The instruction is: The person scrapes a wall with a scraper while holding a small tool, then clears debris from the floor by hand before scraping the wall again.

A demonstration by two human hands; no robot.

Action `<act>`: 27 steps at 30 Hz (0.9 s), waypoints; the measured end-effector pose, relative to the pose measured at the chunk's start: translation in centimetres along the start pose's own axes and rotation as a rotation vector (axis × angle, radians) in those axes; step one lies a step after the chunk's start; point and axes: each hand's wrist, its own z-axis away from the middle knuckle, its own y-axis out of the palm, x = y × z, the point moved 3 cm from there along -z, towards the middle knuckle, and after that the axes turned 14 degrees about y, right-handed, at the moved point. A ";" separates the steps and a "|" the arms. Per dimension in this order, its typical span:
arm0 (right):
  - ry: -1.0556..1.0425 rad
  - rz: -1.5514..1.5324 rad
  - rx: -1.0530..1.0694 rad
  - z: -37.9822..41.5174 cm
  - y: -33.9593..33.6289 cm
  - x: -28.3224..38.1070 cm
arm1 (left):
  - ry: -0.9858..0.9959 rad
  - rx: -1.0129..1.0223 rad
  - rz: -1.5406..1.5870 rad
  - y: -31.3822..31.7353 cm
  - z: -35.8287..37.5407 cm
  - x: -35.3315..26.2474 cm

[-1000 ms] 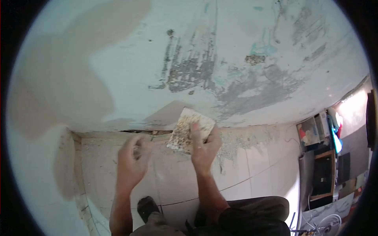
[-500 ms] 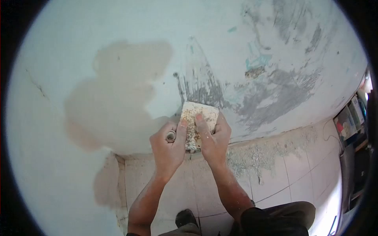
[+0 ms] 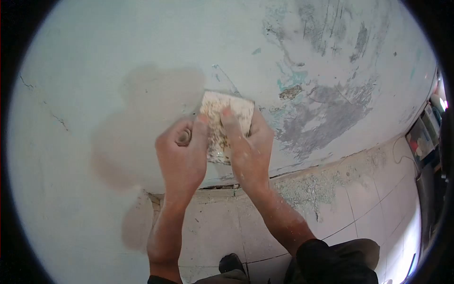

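Note:
Both hands press a worn, white, rust-speckled scraper plate [image 3: 218, 128] against the pale wall [image 3: 94, 42]. My left hand [image 3: 182, 146] is wrapped round the plate's left side, its thumb on the face, with a round end, perhaps a handle, showing in its curled fingers. On the right side, my right hand [image 3: 248, 146] grips the plate with its thumb laid on the face. The plate's upper edge lies below a thin scratch on the wall and covers part of the surface. Grey scraped patches [image 3: 326, 118] show to the right.
A damp-looking beige patch [image 3: 118, 128] marks the wall at left. Flaked debris [image 3: 307, 189] lies along the wall's foot on the tiled floor [image 3: 213, 227]. Shelving with boxes [image 3: 423, 137] stands at the far right. A dark shoe [image 3: 231, 262] shows at the bottom.
Both hands and the plate have moved up the wall and slightly left, over the dark streaks that showed above the plate before. The camera view has shifted a little.

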 end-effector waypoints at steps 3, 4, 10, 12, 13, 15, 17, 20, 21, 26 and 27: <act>-0.005 0.007 -0.050 1.1 -1.6 -3.1 | 0.157 0.041 -0.176 0.8 2.3 3.4; 0.047 -0.051 -0.054 1.3 -1.6 -3.5 | 0.173 0.038 -0.179 0.6 2.2 3.4; 0.052 -0.005 -0.051 1.1 -2.1 -3.6 | 0.083 0.091 -0.079 0.9 2.7 3.2; 0.031 -0.012 -0.041 1.1 -2.2 -4.3 | 0.153 0.028 -0.158 1.0 3.3 5.0; -0.014 0.025 -0.048 1.1 -2.1 -4.2 | 0.169 0.024 -0.154 1.1 2.9 4.9; -0.066 0.066 -0.055 0.4 -1.6 -3.8 | 0.284 -0.071 -0.209 0.9 2.4 3.9; -0.153 0.123 -0.041 -1.3 0.5 0.1 | 0.206 -0.078 -0.107 0.4 -0.8 0.8; -0.003 -0.099 0.047 -1.6 1.7 2.3 | 0.083 -0.046 -0.017 -0.2 -1.6 -1.5; -0.004 -0.099 0.040 -1.3 1.1 1.7 | 0.063 -0.013 -0.022 -0.1 -1.6 -1.8; 0.236 0.216 -0.167 5.4 -6.1 -11.2 | 0.091 0.084 -0.269 1.3 9.7 9.1; 0.426 0.095 -0.107 7.7 -7.1 -14.3 | -0.020 0.067 -0.247 1.1 13.1 12.6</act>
